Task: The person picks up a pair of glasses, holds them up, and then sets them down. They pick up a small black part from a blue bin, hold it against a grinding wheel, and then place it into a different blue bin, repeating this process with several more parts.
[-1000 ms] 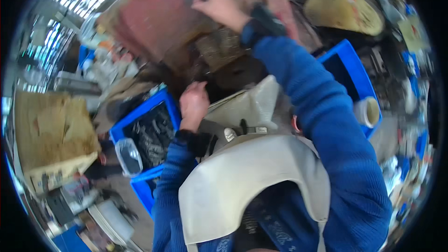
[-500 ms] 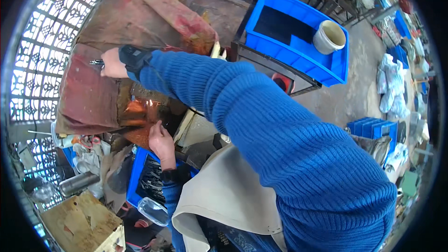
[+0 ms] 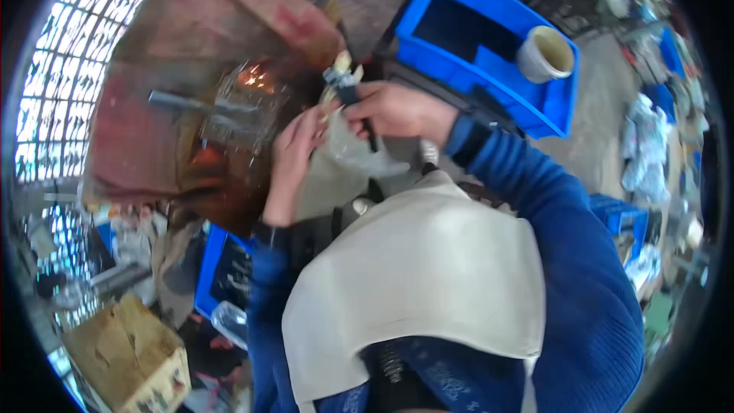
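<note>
My two hands are close together over the near edge of the work spot, smeared by motion. My right hand (image 3: 409, 111), in from the right, is closed round a dark slim piece (image 3: 348, 95) whose kind I cannot make out. My left hand (image 3: 297, 149) is to its left, fingers bent and pinched near the same piece; what they hold is hidden. Beyond the left hand, orange sparks (image 3: 254, 76) glow by a wire-like metal grate (image 3: 241, 111). A grey metal rod (image 3: 180, 101) lies across the reddish cloth (image 3: 138, 138) there.
A blue tray (image 3: 489, 80) at the far right holds a white bucket (image 3: 545, 55). Below my left forearm stands a blue bin (image 3: 210, 268) with dark slim pieces, a clear plastic box (image 3: 229, 321) beside it. A worn carton (image 3: 126, 352) is at lower left.
My right hand has drawn back from the far left cloth to beside my left hand. My left hand has risen away from the blue bin. Sparks and the rod now show.
</note>
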A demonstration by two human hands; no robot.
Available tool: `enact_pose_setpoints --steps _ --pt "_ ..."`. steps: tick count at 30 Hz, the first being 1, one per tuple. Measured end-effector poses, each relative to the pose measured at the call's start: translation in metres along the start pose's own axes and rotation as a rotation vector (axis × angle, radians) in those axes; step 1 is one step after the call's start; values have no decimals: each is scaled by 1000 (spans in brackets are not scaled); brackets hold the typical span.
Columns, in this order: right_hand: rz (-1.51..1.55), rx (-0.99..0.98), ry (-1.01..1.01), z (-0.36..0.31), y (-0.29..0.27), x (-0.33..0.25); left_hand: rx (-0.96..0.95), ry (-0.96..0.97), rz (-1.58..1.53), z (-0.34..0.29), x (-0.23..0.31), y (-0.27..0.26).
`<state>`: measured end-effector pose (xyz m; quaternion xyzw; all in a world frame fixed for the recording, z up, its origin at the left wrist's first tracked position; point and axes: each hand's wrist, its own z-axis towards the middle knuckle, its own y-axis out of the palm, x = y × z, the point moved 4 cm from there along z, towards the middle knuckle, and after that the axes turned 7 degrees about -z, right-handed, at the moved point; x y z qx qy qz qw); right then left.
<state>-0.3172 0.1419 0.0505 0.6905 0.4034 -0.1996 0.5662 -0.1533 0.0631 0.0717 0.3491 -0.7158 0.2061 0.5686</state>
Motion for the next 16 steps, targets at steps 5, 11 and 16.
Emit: enact_pose_setpoints --steps 5,11,16 --pt "51 -108 -28 -48 -54 -45 -114 -3 -112 48 13 86" --pt "47 -107 -37 -96 -131 -82 -444 -107 -175 118 8 189" --pt "58 -184 -56 -107 -164 -91 -337 -302 -244 139 -8 241"
